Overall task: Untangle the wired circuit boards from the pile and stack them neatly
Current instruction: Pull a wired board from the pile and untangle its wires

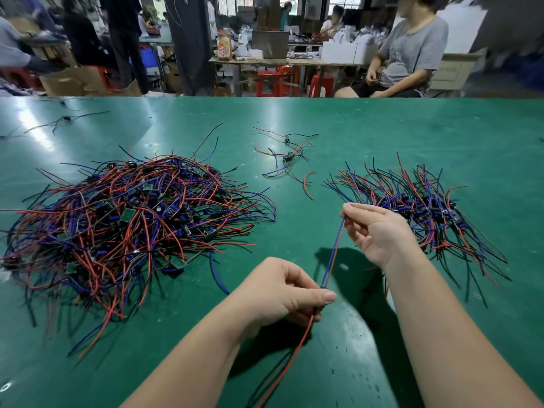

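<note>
Trailing leads: a red lead (297, 346) and a dark one beside it ran from under the left hand down toward the near edge of the table.
Left hand (282, 293): was clenched around one wired circuit board (323, 287), thumb laid forward over it; the board was almost wholly hidden in the fist, lifted off the table between the two heaps.
Blue lead (334, 251): was stretched straight, with a reddish lead alongside it, from the left fist up to the right hand.
Right hand (379, 231): pinched the far ends of those two leads between thumb and fingertips, raised above the table just beside the sorted stack.
Tangled pile (126, 222): lay to the left, a wide heap of red, blue and black wires with small green boards showing through.
Sorted stack (426, 207): lay to the right, boards gathered along a dark middle line and wires fanned out on both sides.
Loose units (290, 157): a few wired boards lay apart, farther back between the two heaps.
Table (382, 128): was green and glossy; stray dark wires (63, 119) lay at its far left.
Background: a seated person (409, 54) in a grey shirt, red stools (273, 82), an orange-labelled bottle (224, 47) and cardboard boxes (76, 83) stood beyond the far edge.
</note>
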A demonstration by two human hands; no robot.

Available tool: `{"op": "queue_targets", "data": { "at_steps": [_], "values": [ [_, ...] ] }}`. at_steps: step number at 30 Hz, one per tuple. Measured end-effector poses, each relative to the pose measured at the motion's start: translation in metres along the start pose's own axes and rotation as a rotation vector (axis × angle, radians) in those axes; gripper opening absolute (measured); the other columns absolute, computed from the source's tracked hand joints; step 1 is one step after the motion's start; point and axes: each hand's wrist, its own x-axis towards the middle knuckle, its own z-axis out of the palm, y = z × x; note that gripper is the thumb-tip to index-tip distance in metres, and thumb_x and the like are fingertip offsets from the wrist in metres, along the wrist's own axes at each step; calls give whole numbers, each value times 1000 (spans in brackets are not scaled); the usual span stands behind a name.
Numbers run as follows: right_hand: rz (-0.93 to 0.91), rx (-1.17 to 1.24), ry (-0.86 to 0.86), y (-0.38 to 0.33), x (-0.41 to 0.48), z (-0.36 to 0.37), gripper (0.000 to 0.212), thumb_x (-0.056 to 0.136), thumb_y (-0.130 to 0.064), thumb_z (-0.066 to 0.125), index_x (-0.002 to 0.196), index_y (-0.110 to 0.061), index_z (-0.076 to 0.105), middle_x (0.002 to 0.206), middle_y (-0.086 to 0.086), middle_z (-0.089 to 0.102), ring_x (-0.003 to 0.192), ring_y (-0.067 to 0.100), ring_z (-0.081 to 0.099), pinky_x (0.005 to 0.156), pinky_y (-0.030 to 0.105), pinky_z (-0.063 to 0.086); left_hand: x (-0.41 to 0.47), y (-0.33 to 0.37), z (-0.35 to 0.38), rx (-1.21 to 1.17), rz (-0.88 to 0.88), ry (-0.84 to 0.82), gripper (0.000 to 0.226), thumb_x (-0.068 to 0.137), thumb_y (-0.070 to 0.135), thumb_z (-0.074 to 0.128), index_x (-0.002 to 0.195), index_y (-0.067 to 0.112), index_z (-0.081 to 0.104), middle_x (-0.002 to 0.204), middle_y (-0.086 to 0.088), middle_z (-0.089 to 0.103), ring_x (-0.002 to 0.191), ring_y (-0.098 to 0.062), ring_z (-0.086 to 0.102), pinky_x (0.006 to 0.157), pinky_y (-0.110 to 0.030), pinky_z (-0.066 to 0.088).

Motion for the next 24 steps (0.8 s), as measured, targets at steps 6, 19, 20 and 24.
{"op": "queue_targets", "data": {
  "at_steps": [6,19,20,24],
  "values": [
    [-113,-112,123,2,-1,-1,19,96,-17,55,81,-6,60,56,10,65,43,15,61,42,20,49,1,6,-6,-85,102,83,22,68,17,81,72,6,62,60,-6,67,52,-15,66,46,-20,49],
    [-432,-1002,-258,37,-38,31,15,76,-33,77,75,-18,76,62,-6,70,51,-1,58,57,20,49,24,-12,-16,201,248,530,12,70,17,83,75,20,72,68,4,72,58,-8,62,61,-25,54],
    [-431,-994,-259,37,-39,30,13,77,-32,76,76,-19,77,64,-7,71,53,-3,58,58,20,48,24,-12,-16,215,259,529,13,69,18,83,76,22,73,71,4,74,63,-6,64,67,-26,54],
    [-406,-1090,-278,38,-41,30,11,81,-29,68,78,-24,77,66,6,70,56,10,54,58,28,46,22,-7,-14,136,281,493,19,55,32,78,72,28,74,71,5,74,68,-5,66,73,-28,54]
  ]
}}
